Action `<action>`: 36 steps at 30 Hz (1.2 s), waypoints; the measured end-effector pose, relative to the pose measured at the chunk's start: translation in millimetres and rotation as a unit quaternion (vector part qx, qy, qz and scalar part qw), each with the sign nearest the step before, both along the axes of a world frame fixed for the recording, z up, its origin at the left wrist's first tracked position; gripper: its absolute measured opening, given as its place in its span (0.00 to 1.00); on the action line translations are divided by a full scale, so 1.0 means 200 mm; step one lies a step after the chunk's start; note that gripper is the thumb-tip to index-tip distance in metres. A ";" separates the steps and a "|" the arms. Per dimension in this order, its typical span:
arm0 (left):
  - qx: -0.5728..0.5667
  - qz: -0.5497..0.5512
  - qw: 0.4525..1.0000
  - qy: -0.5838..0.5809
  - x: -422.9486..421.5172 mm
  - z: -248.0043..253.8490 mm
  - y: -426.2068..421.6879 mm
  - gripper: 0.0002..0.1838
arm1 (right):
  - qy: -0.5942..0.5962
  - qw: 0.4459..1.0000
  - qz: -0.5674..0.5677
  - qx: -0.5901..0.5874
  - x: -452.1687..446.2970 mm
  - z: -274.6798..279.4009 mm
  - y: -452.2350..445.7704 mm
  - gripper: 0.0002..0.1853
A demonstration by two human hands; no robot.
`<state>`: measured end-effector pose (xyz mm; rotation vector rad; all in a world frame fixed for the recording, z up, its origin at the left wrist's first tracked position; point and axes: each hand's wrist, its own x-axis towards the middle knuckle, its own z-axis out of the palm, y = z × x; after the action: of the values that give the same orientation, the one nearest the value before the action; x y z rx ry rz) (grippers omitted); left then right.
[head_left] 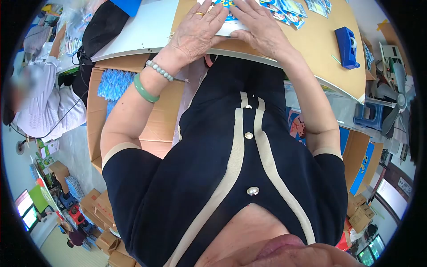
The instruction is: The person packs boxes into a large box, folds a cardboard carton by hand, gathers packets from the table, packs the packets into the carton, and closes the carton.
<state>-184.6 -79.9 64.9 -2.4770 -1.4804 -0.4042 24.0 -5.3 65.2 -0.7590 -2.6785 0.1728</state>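
At the top centre, a flat white-edged packet [230, 27] with a blue, printed face lies on the table [324, 44]. My left hand [194, 35] rests on its left side, palm down, fingers stretched out. It wears a ring, with a bead bracelet and a green bangle on the arm. My right hand [262, 33] lies flat on the packet's right side, fingers extended, and its thumb is near the packet's lower edge. Both hands partly cover the packet. Several small printed packets [289, 11] lie just right of my right hand.
A blue tape dispenser [347, 48] stands at the table's right side. Below the table's left part is an open cardboard box [153, 118] with blue-and-white packets [116, 84]. A black bag [104, 29] is at the upper left. A person in light clothing [53, 107] sits at far left.
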 end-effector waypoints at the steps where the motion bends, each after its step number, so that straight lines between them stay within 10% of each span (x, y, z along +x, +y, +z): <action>1: 0.061 -0.045 0.997 -0.034 -0.03 -0.06 0.03 0.37 | 0.001 1.000 0.001 0.001 -0.01 0.01 0.00 0.28; 8: 0.184 -0.138 0.967 -0.112 -0.18 -0.16 0.18 0.35 | -0.064 0.995 0.022 0.077 0.01 -0.04 0.04 0.30; 16: -0.164 -0.029 0.985 -0.038 -0.13 0.10 0.13 0.27 | -0.020 0.981 0.077 -0.178 0.09 0.05 0.17 0.24; 25: 0.037 -0.118 0.988 -0.096 -0.17 -0.13 0.12 0.25 | -0.003 0.988 0.056 -0.141 0.10 0.02 0.10 0.24; 29: 0.066 -0.132 0.981 -0.124 -0.15 -0.13 0.10 0.26 | 0.180 0.963 0.188 0.074 0.10 -0.07 0.08 0.24; 33: -0.028 -0.015 0.999 -0.036 -0.09 -0.06 0.01 0.28 | -0.128 0.989 0.003 0.071 0.08 0.08 -0.05 0.23; 36: -0.023 -0.005 1.000 -0.015 -0.08 -0.05 0.00 0.30 | 0.112 0.992 0.042 0.044 0.07 -0.07 -0.01 0.28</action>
<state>-200.9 -80.5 53.9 -2.5265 -1.5052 -0.4145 37.2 -7.1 51.5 -0.5642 -2.4881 0.1489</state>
